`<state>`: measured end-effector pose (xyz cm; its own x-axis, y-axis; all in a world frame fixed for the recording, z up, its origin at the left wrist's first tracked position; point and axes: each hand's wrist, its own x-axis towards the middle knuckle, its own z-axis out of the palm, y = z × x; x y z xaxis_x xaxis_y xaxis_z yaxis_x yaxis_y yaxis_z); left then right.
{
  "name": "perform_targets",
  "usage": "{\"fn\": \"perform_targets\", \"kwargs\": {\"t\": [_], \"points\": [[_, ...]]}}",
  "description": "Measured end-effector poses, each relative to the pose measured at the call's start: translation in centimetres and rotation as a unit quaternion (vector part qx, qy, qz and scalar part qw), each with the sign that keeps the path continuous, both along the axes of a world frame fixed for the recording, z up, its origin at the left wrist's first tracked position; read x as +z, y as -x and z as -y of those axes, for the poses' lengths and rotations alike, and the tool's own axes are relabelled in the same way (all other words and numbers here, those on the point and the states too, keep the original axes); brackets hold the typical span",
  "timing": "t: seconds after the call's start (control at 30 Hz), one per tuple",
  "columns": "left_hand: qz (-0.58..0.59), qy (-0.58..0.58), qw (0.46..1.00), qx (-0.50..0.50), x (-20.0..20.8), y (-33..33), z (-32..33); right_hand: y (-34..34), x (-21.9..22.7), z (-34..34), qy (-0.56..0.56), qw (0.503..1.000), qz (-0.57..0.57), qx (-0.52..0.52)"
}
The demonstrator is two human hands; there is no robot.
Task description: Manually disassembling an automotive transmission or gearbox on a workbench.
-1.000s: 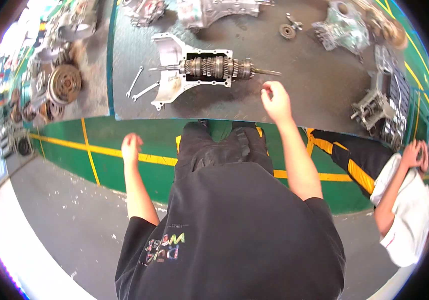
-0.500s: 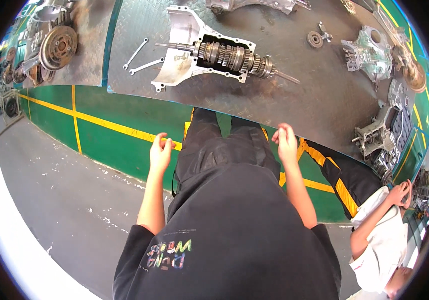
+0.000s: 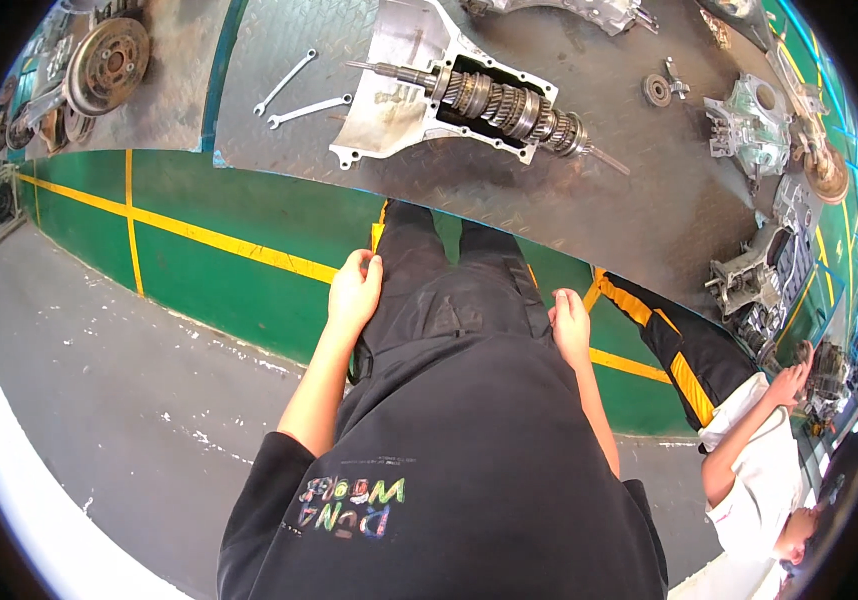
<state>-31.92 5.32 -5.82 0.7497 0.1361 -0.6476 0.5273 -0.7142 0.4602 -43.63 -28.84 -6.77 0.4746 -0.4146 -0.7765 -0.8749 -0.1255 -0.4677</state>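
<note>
My left hand (image 3: 356, 288) hangs by my left hip, beside the dark trousers and short of the table edge. It is empty, its fingers loosely bent with a gap at the tips. On the other side my right hand (image 3: 571, 324) is held near the right thigh, fingers half curled and slightly apart, nothing visible in it. Beyond both hands, on the metal-topped table (image 3: 429, 190), lies an open gearbox housing (image 3: 399, 115). A gear shaft (image 3: 514, 107) with several gears rests in it, its thin end sticking out to the right. Neither hand touches them.
Two wrenches (image 3: 311, 110) lie left of the housing. A small gear (image 3: 657, 91) and another casing (image 3: 752, 125) are farther right. A second table at left bears a rusty brake disc (image 3: 109, 65). A co-worker in a white shirt (image 3: 754, 465) stands at right beside gearbox parts (image 3: 749, 280).
Both hands have lowered toward my body, the left moving right against my hip. My view has shifted, so the housing appears higher and farther right. The co-worker's hands have moved slightly.
</note>
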Motion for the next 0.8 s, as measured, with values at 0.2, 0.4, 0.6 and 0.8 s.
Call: {"fn": "perform_targets", "kwargs": {"t": [0.2,0.4,0.6,0.8], "points": [[0.015,-0.023,1.0,-0.01,1.6,-1.2,-0.2,0.2,0.4,-1.7,0.043,0.999,-0.006,0.018],[0.129,-0.093,0.986,-0.046,-2.4,-2.6,-2.3,-0.5,-2.2,-3.9,0.124,0.985,0.097,0.068],[0.114,-0.12,0.982,-0.096,-6.3,-3.1,-5.3,-0.3,-5.2,-5.8,0.223,0.971,0.042,0.08],[0.077,-0.116,0.984,-0.112,-7.9,-2.7,-6.4,4.7,-6.7,-6.9,0.204,0.976,-0.008,0.075]]}}
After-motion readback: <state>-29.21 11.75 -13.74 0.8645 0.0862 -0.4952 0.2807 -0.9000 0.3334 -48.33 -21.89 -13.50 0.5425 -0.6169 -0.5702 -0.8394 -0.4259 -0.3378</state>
